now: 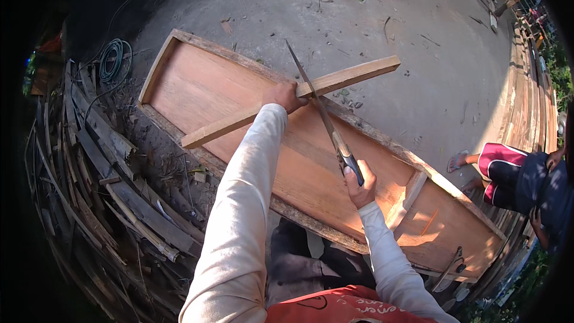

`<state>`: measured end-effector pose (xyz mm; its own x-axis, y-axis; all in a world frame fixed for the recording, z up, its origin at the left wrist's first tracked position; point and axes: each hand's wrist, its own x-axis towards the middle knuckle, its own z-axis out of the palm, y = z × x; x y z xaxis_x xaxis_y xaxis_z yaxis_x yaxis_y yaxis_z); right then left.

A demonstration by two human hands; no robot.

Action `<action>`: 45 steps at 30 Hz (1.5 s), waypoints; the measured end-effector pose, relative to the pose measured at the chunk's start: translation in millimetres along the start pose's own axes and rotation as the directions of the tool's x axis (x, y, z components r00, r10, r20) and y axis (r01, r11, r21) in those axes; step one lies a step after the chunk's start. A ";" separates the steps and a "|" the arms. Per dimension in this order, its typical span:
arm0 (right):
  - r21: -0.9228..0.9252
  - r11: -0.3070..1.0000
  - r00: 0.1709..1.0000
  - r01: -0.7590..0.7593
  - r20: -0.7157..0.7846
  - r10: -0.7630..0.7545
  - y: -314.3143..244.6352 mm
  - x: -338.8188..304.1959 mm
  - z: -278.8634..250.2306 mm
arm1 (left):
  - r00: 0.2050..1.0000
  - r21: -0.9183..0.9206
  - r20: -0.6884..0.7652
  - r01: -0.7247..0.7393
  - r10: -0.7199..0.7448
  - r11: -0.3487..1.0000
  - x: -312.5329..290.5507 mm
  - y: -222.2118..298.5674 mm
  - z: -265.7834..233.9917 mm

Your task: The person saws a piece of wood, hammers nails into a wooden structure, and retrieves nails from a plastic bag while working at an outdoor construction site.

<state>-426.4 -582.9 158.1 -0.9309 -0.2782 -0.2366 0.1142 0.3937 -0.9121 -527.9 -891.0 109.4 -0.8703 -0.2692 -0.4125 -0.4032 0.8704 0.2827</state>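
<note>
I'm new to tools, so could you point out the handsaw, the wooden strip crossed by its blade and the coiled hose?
Handsaw (325,118), head view: middle of the blade.
Wooden strip (354,78), head view: its right-hand length.
Coiled hose (106,69), head view: left side of the coil.

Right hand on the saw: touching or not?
Touching. The head view shows it plainly: the right hand is closed around the handle of the saw, with no gap.
</note>
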 end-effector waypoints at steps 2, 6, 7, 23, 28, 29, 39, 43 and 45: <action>-0.056 0.998 0.998 0.035 0.051 -0.032 -21.3 28.8 3.5 | 0.997 0.052 0.028 -0.070 0.069 0.996 33.0 -6.5 0.5; -0.073 0.997 0.999 0.038 0.034 -0.036 -77.0 71.0 29.4 | 0.997 0.055 -0.012 -0.079 0.079 0.995 68.5 -27.0 15.6; -0.062 0.998 1.000 -0.006 0.028 0.008 -76.6 83.5 32.3 | 0.997 0.084 -0.021 -0.077 0.079 0.993 80.1 -25.0 11.8; -0.173 0.982 0.996 -0.077 -0.046 0.070 -107.0 68.2 26.4 | 0.982 0.170 0.135 -0.155 0.133 0.973 135.8 -34.3 -8.0; -0.131 0.991 0.999 -0.033 -0.039 0.028 -90.4 166.2 69.5 | 0.980 0.187 0.143 -0.161 0.135 0.969 145.4 -29.8 -1.0; -0.137 0.988 0.997 -0.071 -0.034 0.067 -98.8 132.1 59.7 | 0.978 0.223 0.124 -0.192 0.168 0.956 141.0 -36.0 -1.8; -0.198 0.978 0.995 -0.058 -0.093 0.040 -96.4 156.6 66.5 | 0.963 0.197 0.144 -0.253 0.228 0.947 140.6 -13.3 -10.3; -0.118 0.971 0.978 -0.209 -0.040 0.206 -115.6 48.8 54.3 | 0.966 0.249 0.190 -0.222 0.177 0.943 124.9 -41.6 1.7; -0.236 0.963 0.991 -0.129 -0.069 0.116 -124.1 -9.6 23.8 | 0.961 0.226 0.183 -0.249 0.210 0.942 141.9 -30.2 -6.5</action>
<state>-423.4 -649.9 265.6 -0.9333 -0.1695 -0.3167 0.1481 0.6215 -0.7693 -641.0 -958.1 47.9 -0.8686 -0.0006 -0.4954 -0.0997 0.9798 0.1735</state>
